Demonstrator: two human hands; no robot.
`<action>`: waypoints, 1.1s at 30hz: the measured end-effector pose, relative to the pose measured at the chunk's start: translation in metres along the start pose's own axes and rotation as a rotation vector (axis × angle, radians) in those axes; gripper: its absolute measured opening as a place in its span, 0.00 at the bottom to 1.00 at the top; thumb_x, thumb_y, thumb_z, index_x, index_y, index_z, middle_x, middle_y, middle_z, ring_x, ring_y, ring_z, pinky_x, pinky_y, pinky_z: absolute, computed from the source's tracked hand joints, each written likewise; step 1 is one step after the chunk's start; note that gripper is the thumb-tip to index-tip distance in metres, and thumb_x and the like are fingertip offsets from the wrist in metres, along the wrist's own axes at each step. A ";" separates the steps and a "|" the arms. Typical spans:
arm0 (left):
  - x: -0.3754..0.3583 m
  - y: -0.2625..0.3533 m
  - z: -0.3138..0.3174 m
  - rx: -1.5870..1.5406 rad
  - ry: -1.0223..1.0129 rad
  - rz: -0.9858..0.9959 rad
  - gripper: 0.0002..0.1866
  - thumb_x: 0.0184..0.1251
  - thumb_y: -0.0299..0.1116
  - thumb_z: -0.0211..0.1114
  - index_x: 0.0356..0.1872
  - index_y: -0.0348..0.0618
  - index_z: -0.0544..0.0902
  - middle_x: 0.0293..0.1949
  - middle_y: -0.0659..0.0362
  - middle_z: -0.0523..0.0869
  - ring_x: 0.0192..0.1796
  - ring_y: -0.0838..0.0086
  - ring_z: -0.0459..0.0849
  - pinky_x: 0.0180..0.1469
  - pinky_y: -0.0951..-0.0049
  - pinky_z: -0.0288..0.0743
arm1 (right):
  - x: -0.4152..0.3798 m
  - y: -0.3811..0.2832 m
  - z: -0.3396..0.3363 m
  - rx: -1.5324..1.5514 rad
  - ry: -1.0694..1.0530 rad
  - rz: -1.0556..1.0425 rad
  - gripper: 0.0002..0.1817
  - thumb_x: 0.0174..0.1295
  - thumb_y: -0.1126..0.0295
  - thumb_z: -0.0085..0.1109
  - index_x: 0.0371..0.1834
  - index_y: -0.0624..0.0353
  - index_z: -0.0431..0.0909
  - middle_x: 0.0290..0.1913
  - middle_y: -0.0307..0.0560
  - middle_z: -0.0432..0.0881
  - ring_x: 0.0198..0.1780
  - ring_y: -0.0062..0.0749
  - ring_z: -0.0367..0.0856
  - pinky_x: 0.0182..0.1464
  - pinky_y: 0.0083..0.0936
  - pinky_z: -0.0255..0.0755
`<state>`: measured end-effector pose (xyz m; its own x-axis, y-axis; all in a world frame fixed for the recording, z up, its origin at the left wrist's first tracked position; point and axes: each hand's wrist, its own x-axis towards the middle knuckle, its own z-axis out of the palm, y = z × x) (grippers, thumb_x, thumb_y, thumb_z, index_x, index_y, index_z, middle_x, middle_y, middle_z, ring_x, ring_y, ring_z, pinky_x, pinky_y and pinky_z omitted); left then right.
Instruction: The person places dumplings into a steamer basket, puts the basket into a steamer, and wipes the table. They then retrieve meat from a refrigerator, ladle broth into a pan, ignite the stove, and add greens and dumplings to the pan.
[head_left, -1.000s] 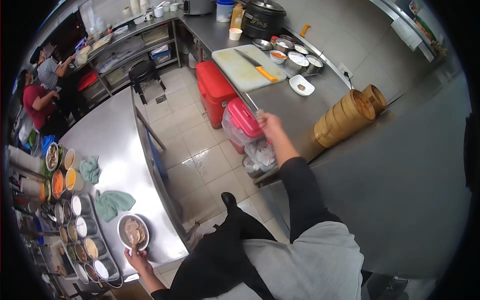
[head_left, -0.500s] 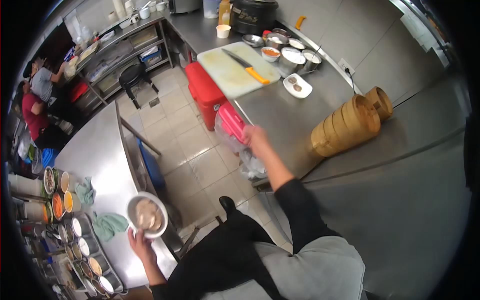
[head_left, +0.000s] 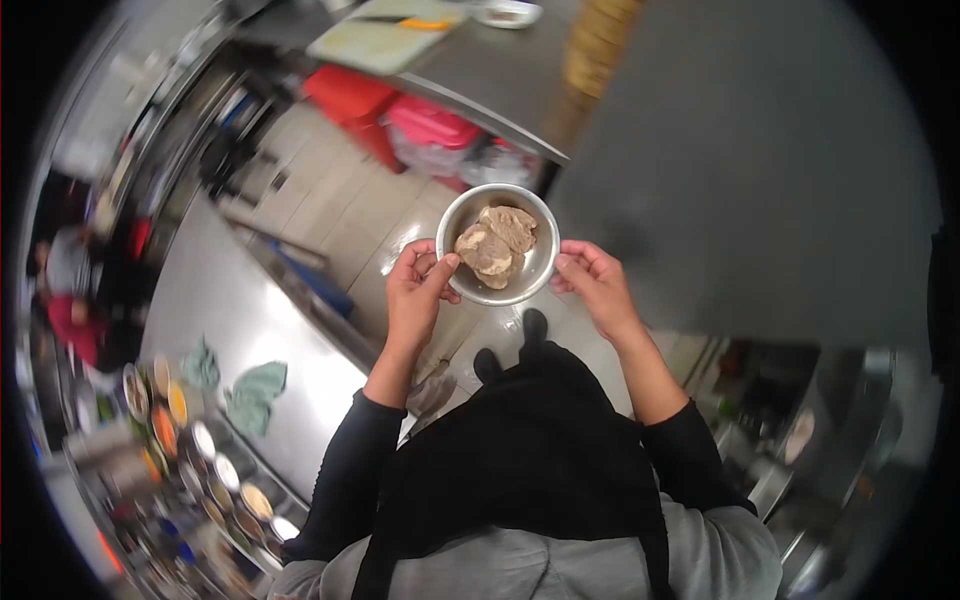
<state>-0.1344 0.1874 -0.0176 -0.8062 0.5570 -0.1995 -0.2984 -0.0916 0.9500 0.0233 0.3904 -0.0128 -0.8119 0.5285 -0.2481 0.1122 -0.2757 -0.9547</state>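
A round metal bowl (head_left: 452,212) is held out in front of my body, above the floor. Several pieces of what looks like cooked meat (head_left: 492,247) lie inside it. My left hand (head_left: 418,290) grips the rim on the left, thumb on the near edge. On the opposite side, my right hand (head_left: 598,290) pinches the rim between thumb and curled fingers. Part of each hand's fingers is hidden under or behind the bowl.
A steel table (head_left: 240,300) with green cloths (head_left: 257,395) stands to my left, beside several ingredient containers (head_left: 228,472). Ahead, a counter carries a cutting board (head_left: 385,40), a knife (head_left: 425,23) and bamboo steamers (head_left: 598,45). Red bins (head_left: 352,105) stand below. Two people (head_left: 70,280) are far left.
The bowl has moved from over the left table to in front of me. My right hand has left the pink lid by the counter and taken the bowl's right rim. My view has turned.
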 end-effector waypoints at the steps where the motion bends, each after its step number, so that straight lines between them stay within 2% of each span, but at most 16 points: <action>1: -0.002 -0.012 0.013 0.009 -0.091 -0.007 0.14 0.69 0.29 0.68 0.51 0.38 0.76 0.38 0.58 0.86 0.29 0.82 0.81 0.27 0.80 0.77 | -0.018 0.004 -0.015 -0.020 0.039 -0.064 0.11 0.70 0.68 0.61 0.49 0.63 0.79 0.41 0.41 0.85 0.39 0.20 0.82 0.42 0.19 0.77; 5: -0.035 -0.047 0.103 0.107 -0.354 -0.080 0.15 0.70 0.31 0.67 0.53 0.37 0.77 0.39 0.58 0.86 0.32 0.81 0.80 0.29 0.78 0.77 | -0.113 0.037 -0.094 0.061 0.334 -0.172 0.09 0.68 0.70 0.63 0.46 0.61 0.77 0.36 0.39 0.83 0.34 0.18 0.81 0.37 0.20 0.78; 7: -0.058 -0.077 0.147 0.194 -0.511 -0.108 0.15 0.71 0.33 0.65 0.53 0.37 0.77 0.39 0.58 0.85 0.31 0.81 0.79 0.30 0.79 0.77 | -0.165 0.072 -0.137 0.085 0.485 -0.128 0.06 0.68 0.72 0.62 0.45 0.59 0.77 0.36 0.39 0.84 0.34 0.19 0.82 0.36 0.21 0.79; 10: -0.098 -0.127 0.219 0.220 -0.812 -0.216 0.12 0.70 0.30 0.64 0.51 0.38 0.78 0.32 0.63 0.80 0.30 0.82 0.79 0.30 0.78 0.78 | -0.262 0.101 -0.182 0.120 0.791 -0.152 0.06 0.65 0.73 0.64 0.40 0.59 0.77 0.29 0.36 0.80 0.27 0.17 0.77 0.30 0.19 0.75; 14: -0.175 -0.177 0.323 0.183 -1.362 -0.445 0.17 0.71 0.30 0.62 0.58 0.38 0.75 0.44 0.57 0.86 0.40 0.76 0.84 0.40 0.75 0.81 | -0.406 0.131 -0.207 0.178 1.273 -0.092 0.07 0.64 0.72 0.63 0.41 0.61 0.77 0.30 0.37 0.80 0.28 0.18 0.77 0.30 0.19 0.74; 16: -0.228 -0.184 0.395 0.216 -1.589 -0.434 0.23 0.72 0.30 0.61 0.65 0.39 0.70 0.53 0.54 0.83 0.47 0.71 0.84 0.47 0.72 0.79 | -0.483 0.141 -0.226 0.111 1.461 -0.127 0.07 0.65 0.71 0.63 0.41 0.62 0.78 0.32 0.38 0.82 0.29 0.19 0.79 0.30 0.21 0.74; 18: -0.274 -0.192 0.468 0.253 -1.759 -0.334 0.23 0.72 0.30 0.61 0.66 0.39 0.70 0.55 0.53 0.82 0.50 0.70 0.83 0.50 0.72 0.79 | -0.551 0.163 -0.230 0.245 1.649 -0.126 0.06 0.63 0.73 0.63 0.41 0.63 0.80 0.30 0.37 0.82 0.29 0.17 0.78 0.29 0.20 0.73; 19: -0.297 -0.195 0.505 0.251 -1.831 -0.274 0.23 0.72 0.29 0.61 0.65 0.39 0.71 0.55 0.53 0.82 0.51 0.71 0.83 0.52 0.72 0.78 | -0.585 0.147 -0.222 0.139 1.742 -0.085 0.06 0.63 0.74 0.63 0.40 0.62 0.80 0.29 0.36 0.81 0.29 0.16 0.78 0.29 0.19 0.73; 20: -0.322 -0.198 0.545 0.238 -1.902 -0.212 0.22 0.72 0.29 0.61 0.65 0.38 0.72 0.55 0.54 0.82 0.53 0.71 0.82 0.54 0.72 0.77 | -0.612 0.180 -0.225 0.094 1.853 -0.103 0.05 0.62 0.74 0.63 0.39 0.63 0.80 0.28 0.36 0.81 0.28 0.17 0.77 0.29 0.19 0.73; 22: -0.383 -0.189 0.622 0.125 -1.993 -0.141 0.21 0.70 0.29 0.65 0.62 0.38 0.75 0.55 0.55 0.82 0.53 0.76 0.81 0.56 0.74 0.76 | -0.656 0.164 -0.211 0.279 2.011 -0.118 0.04 0.62 0.76 0.63 0.37 0.65 0.80 0.26 0.37 0.80 0.25 0.18 0.77 0.28 0.20 0.74; 24: -0.450 -0.174 0.696 0.006 -2.120 0.062 0.19 0.67 0.30 0.69 0.58 0.38 0.79 0.50 0.58 0.83 0.50 0.79 0.80 0.54 0.77 0.75 | -0.688 0.173 -0.196 0.374 2.126 -0.173 0.05 0.61 0.75 0.64 0.38 0.64 0.81 0.27 0.38 0.82 0.26 0.16 0.76 0.29 0.17 0.71; 26: -0.523 -0.162 0.772 -0.119 -2.223 0.302 0.16 0.66 0.32 0.71 0.53 0.39 0.83 0.45 0.61 0.84 0.48 0.80 0.80 0.52 0.78 0.74 | -0.710 0.167 -0.186 0.427 2.281 -0.151 0.04 0.60 0.78 0.63 0.37 0.64 0.81 0.24 0.38 0.80 0.22 0.20 0.76 0.27 0.20 0.74; 29: -0.640 -0.150 0.889 -0.371 -2.157 0.777 0.12 0.64 0.34 0.70 0.45 0.42 0.88 0.41 0.56 0.87 0.44 0.71 0.85 0.47 0.71 0.78 | -0.735 0.158 -0.170 0.403 2.501 -0.144 0.02 0.60 0.76 0.61 0.35 0.60 0.82 0.24 0.35 0.80 0.21 0.16 0.72 0.25 0.17 0.71; 30: -0.678 -0.146 0.921 -0.298 -2.152 0.787 0.13 0.66 0.38 0.68 0.46 0.43 0.88 0.40 0.55 0.88 0.43 0.65 0.86 0.48 0.69 0.78 | -0.741 0.135 -0.165 0.376 2.545 -0.116 0.01 0.60 0.76 0.60 0.34 0.58 0.81 0.23 0.33 0.78 0.20 0.14 0.71 0.23 0.15 0.67; 31: -0.718 -0.140 0.958 -0.321 -2.135 0.911 0.15 0.64 0.41 0.67 0.47 0.46 0.89 0.40 0.53 0.88 0.44 0.60 0.86 0.51 0.66 0.78 | -0.751 0.118 -0.161 0.340 2.584 0.001 0.01 0.60 0.76 0.60 0.32 0.57 0.80 0.23 0.32 0.77 0.20 0.13 0.70 0.22 0.14 0.63; 33: -0.814 -0.147 1.041 -0.509 -1.869 1.279 0.19 0.60 0.45 0.71 0.48 0.47 0.89 0.42 0.54 0.89 0.43 0.60 0.87 0.53 0.62 0.79 | -0.768 0.053 -0.168 0.390 2.694 -0.045 0.03 0.58 0.77 0.59 0.29 0.56 0.79 0.22 0.31 0.76 0.19 0.13 0.68 0.22 0.14 0.62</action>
<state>1.0975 0.6064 0.2555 0.4730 -0.0807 0.8774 -0.4993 -0.8450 0.1914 0.7488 0.1047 0.0990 0.9728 -0.2077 -0.1027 -0.1334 -0.1396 -0.9812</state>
